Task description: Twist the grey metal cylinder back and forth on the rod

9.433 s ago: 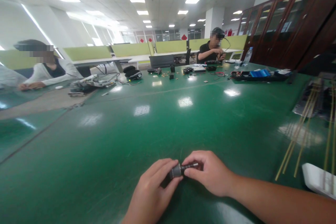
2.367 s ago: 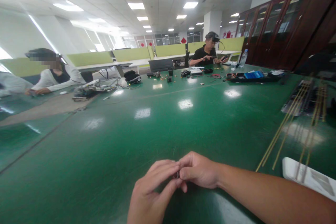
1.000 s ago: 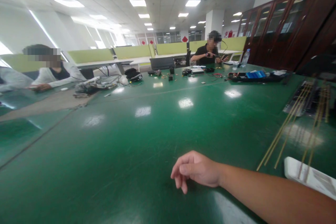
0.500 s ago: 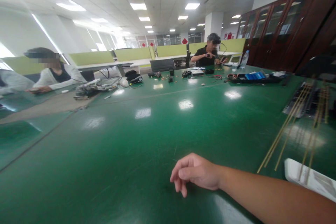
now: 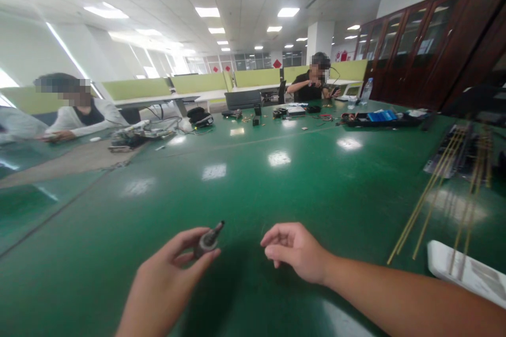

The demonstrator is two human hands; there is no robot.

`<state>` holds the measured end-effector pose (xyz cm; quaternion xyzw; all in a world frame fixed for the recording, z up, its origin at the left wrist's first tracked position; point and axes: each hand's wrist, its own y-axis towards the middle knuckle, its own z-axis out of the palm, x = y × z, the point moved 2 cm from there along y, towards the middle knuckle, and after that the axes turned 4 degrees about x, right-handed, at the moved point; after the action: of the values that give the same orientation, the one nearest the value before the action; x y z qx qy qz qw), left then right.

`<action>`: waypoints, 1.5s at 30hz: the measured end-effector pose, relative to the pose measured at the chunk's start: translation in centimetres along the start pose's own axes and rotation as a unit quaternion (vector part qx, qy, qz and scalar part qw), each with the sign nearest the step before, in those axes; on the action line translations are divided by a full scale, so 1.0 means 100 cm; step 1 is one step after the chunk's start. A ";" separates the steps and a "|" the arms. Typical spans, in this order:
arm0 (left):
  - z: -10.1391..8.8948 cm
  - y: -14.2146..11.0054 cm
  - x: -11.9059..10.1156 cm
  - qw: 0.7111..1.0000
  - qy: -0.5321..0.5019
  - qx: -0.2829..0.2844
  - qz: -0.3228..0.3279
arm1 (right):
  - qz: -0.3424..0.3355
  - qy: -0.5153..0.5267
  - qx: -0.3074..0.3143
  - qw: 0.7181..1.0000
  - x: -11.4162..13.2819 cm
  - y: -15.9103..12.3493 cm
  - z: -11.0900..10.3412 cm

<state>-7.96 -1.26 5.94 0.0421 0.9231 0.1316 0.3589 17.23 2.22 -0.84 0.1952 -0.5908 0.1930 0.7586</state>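
Observation:
My left hand point(image 5: 166, 274) is raised over the green table point(image 5: 158, 205) at the lower middle of the view. Thumb and fingers grip a small grey metal cylinder with a stepped shaft point(image 5: 208, 240); its dark thin tip points up and to the right. The fingers hide the rear of this part, and its exact kind is unclear. To the right, my right hand point(image 5: 296, 250) hovers apart from the part, fingers loosely bent and thumb a little away from them. Nothing shows in it.
Several thin brass-coloured rods point(image 5: 430, 195) and a white tray point(image 5: 450, 255) lie at the right. A black tray with blue items point(image 5: 381, 117) stands farther back. Electronics and cables point(image 5: 138, 134) lie far left. Two people sit across the table, one left point(image 5: 79, 110), one right point(image 5: 308, 87).
My left hand, out of view half a second and one second ago, is back at lower left holding the shafted metal part. My right hand has stayed almost in place, turning slightly.

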 end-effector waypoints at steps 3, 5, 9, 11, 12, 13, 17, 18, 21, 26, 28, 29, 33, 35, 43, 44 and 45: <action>0.041 0.021 -0.020 0.996 -0.058 0.057 0.029 | -0.014 -0.102 -0.081 0.991 0.003 0.000 -0.004; 0.059 0.024 -0.025 0.993 -0.056 0.062 0.079 | -0.017 -0.133 -0.105 0.985 0.002 0.001 -0.005; 0.074 0.017 -0.013 0.983 -0.028 0.073 0.167 | -0.009 -0.163 -0.099 0.982 -0.002 0.000 -0.005; 0.077 0.012 -0.007 0.982 -0.021 0.068 0.172 | -0.007 -0.189 -0.090 0.978 -0.003 -0.001 -0.004; 0.078 0.011 -0.005 0.984 -0.022 0.064 0.168 | -0.006 -0.200 -0.089 0.976 -0.002 -0.001 -0.004; 0.079 0.009 -0.005 0.984 -0.024 0.060 0.164 | -0.004 -0.207 -0.089 0.974 -0.002 -0.002 -0.003; 0.081 0.006 -0.011 0.978 -0.039 0.059 0.196 | 0.007 -0.206 -0.086 0.975 0.001 -0.002 -0.002; 0.081 0.005 -0.012 0.975 -0.041 0.061 0.212 | 0.008 -0.205 -0.084 0.975 0.002 -0.003 -0.001; 0.082 0.003 -0.014 0.967 -0.041 0.065 0.243 | 0.010 -0.223 -0.080 0.971 0.005 -0.003 0.000; 0.083 0.002 -0.013 0.965 -0.032 0.050 0.257 | 0.008 -0.253 -0.076 0.964 0.009 -0.005 0.000; 0.083 0.002 -0.014 0.963 -0.029 0.048 0.264 | 0.007 -0.246 -0.076 0.966 0.010 -0.005 0.000; 0.084 0.002 -0.014 0.962 -0.027 0.047 0.267 | 0.008 -0.240 -0.075 0.968 0.011 -0.004 0.000; 0.084 0.001 -0.015 0.961 -0.015 0.034 0.274 | 0.014 -0.217 -0.078 0.973 0.012 -0.002 -0.001; 0.084 0.000 -0.015 0.961 -0.011 0.028 0.275 | 0.017 -0.212 -0.079 0.974 0.012 -0.002 -0.001; 0.083 -0.001 -0.012 0.960 0.010 0.020 0.278 | 0.009 -0.221 -0.072 0.973 0.011 -0.001 -0.003; 0.082 -0.001 -0.012 0.960 0.011 0.018 0.278 | 0.010 -0.219 -0.071 0.973 0.011 -0.001 -0.003; 0.082 0.000 -0.013 0.960 0.011 0.015 0.279 | 0.012 -0.214 -0.069 0.974 0.010 0.000 -0.003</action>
<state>-1.51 0.23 0.98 0.3018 0.8806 0.2129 0.2969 17.75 2.43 0.08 0.1719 -0.7534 0.1145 0.6243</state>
